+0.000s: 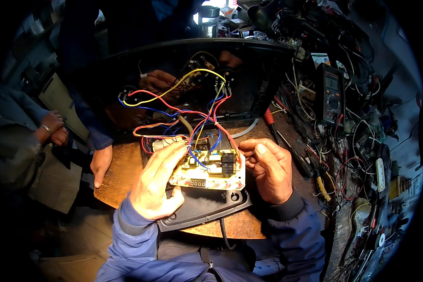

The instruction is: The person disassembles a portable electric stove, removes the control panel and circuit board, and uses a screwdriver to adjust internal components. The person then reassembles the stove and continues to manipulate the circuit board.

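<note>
My left hand (157, 183) is closed on the left side of a circuit board (211, 164) that carries a small digit display and a row of buttons along its near edge. At the board's right edge my right hand (270, 169) has its thumb and fingers drawn together; what they pinch, if anything, I cannot make out. Red, blue and yellow wires (188, 112) run from the board to terminals on a glossy black panel (174, 51) propped up behind it. Below the board lies a black plastic cover (211, 204) with a black cord.
A wooden bench (120, 185) lies underneath. Another person's hand (101, 164) rests on its left edge; a second person's clasped hands (54, 128) are farther left. To the right are a multimeter (332, 94), a red-handled tool (269, 116) and heaps of tangled cables (357, 131).
</note>
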{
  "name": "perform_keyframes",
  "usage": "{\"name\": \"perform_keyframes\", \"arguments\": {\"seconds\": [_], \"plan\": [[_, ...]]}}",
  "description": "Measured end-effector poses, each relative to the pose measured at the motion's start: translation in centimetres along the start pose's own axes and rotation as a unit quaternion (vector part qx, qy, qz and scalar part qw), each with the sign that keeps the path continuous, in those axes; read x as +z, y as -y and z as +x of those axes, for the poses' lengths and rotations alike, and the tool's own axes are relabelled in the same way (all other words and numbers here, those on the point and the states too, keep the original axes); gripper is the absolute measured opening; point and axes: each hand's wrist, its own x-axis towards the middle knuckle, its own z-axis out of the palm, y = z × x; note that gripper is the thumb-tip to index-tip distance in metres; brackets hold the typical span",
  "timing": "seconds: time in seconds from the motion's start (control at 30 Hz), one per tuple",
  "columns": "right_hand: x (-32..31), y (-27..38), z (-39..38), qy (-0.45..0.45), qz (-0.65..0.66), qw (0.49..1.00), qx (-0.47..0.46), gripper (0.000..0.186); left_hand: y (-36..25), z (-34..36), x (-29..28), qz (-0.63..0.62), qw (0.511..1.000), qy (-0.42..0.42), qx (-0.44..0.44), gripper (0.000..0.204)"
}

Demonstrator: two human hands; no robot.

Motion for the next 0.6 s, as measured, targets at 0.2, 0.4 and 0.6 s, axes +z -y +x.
{"name": "perform_keyframes", "arguments": {"seconds": [0.2, 0.4, 0.6], "plan": [[0.2, 0.29, -0.21, 0.042, 0.039, 0.998, -0.016, 0.039, 0.17, -0.03, 0.14, 0.0, 1.0, 0.013, -0.003, 0.08], [0.07, 0.13, -0.13, 0.049, 0.045, 0.998, -0.017, 0.038, 0.03, -0.01, 0.14, 0.001, 1.0, 0.026, 0.001, 0.078], [-0.09, 0.09, -0.01, 0.048, 0.042, 0.998, -0.02, 0.036, 0.35, 0.01, 0.36, -0.02, 1.0, 0.02, 0.006, 0.078]]}}
